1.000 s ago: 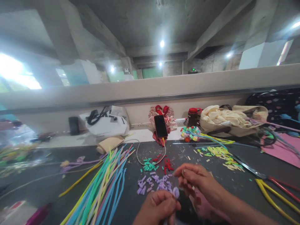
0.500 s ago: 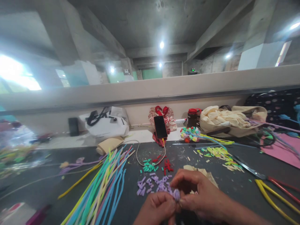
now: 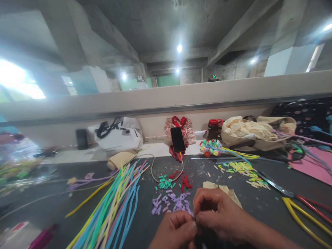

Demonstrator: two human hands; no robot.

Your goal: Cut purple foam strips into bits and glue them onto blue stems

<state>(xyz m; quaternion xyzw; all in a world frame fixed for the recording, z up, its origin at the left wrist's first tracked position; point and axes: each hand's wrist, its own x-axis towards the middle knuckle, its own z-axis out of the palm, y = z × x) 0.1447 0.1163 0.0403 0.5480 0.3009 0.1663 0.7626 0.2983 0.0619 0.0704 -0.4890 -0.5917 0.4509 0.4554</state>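
Note:
At the lower middle, my left hand (image 3: 175, 230) is closed, thumb against index finger, pinching something too small to make out. Its fingertips meet those of my right hand (image 3: 220, 212), which is also pinched, with its held thing hidden. Just beyond them lie short purple pieces (image 3: 178, 201). Green pieces (image 3: 164, 182) and red pieces (image 3: 186, 183) are scattered behind the purple ones. A crumpled beige sheet (image 3: 230, 194) sits partly behind my right hand. Long coloured fuzzy stems (image 3: 114, 207) spread out left of my left hand.
Open pliers (image 3: 287, 195) with red handles and a yellow-handled tool (image 3: 298, 218) lie right. A phone (image 3: 177, 139) with a cable stands at the back. Behind are a white bag (image 3: 119, 136), a bottle (image 3: 213, 130) and yellow-green pieces (image 3: 242, 168).
The small purple piece that showed between my fingertips is no longer visible there. My right hand's fingers have curled slightly and shifted a little; my left hand stays nearly in place.

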